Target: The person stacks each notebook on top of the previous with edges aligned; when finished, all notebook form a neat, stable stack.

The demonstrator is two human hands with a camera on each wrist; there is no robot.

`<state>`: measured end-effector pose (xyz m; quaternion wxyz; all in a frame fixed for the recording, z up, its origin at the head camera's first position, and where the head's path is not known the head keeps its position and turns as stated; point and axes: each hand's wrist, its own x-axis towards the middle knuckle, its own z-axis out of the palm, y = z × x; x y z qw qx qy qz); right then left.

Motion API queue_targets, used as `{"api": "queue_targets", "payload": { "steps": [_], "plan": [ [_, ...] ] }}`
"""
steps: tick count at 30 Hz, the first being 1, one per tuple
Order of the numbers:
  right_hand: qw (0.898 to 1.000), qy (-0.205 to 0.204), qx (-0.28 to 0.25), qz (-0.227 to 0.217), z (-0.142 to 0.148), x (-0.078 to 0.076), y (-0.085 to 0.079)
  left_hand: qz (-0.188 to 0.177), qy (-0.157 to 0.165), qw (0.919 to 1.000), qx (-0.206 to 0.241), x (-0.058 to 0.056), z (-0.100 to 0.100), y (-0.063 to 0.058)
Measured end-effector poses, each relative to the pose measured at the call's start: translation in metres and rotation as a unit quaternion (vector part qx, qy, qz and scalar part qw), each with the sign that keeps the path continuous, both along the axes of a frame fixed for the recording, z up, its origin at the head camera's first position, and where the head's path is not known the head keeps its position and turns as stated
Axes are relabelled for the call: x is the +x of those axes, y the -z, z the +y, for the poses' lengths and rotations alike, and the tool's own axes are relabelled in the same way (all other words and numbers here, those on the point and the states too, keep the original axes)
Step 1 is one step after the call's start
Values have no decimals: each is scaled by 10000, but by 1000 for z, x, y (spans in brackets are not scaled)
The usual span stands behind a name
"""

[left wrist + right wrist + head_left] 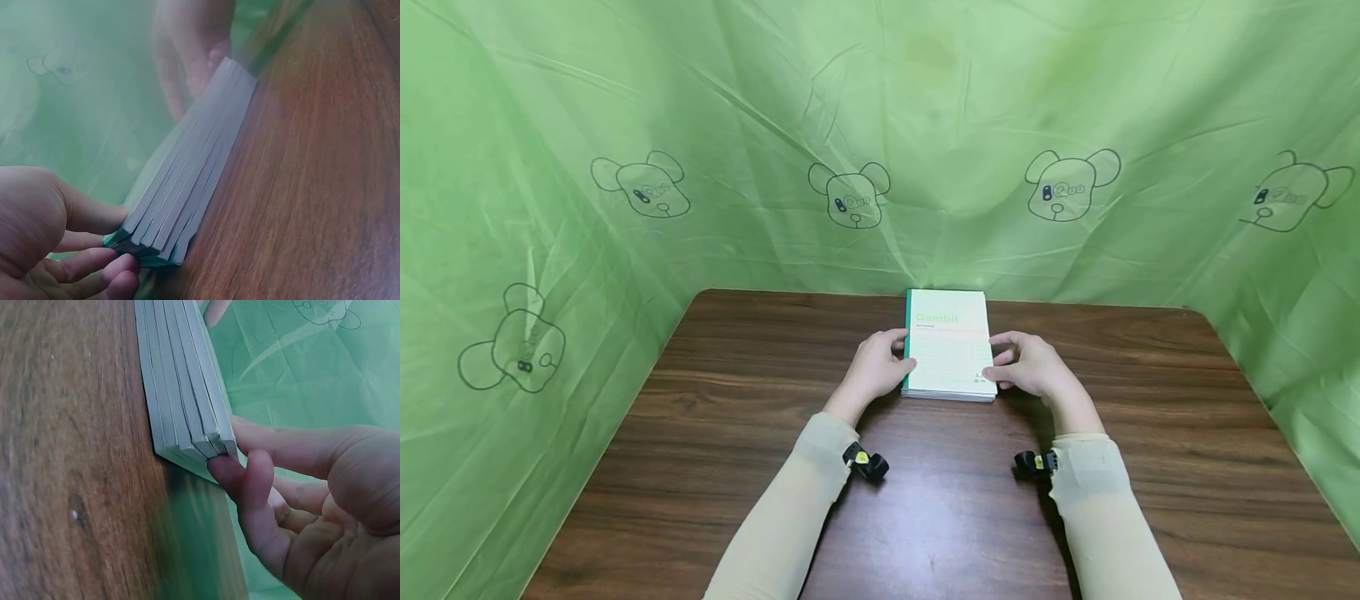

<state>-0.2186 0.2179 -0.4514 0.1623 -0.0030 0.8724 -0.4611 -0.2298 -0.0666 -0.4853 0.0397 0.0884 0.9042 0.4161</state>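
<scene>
A stack of several notebooks point(951, 346) lies flat near the far edge of the table, its top cover pale with a green spine on the left. My left hand point(876, 367) grips the stack at the spine side. In the left wrist view the left thumb point(97, 212) lies at the top corner, and curled fingers touch the side below. On the opposite side, my right hand point(1028, 365) holds the stack, its thumb on the top cover. In the right wrist view its fingers point(256, 500) bend against the page edges. The notebooks' ends are slightly uneven.
The brown wooden table point(737, 467) extends on both sides and in front of the stack. Green sheeting point(925, 125) with printed bear faces hangs behind and along both sides. A small black camera sits on each wrist.
</scene>
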Motion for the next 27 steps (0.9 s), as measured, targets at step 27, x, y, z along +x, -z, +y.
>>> {"api": "queue_targets", "payload": {
  "steps": [27],
  "plan": [
    [9579,-1370,1492,2034,22,34,-58,1015,517,9919,-570,8,-78,-59]
  ]
}}
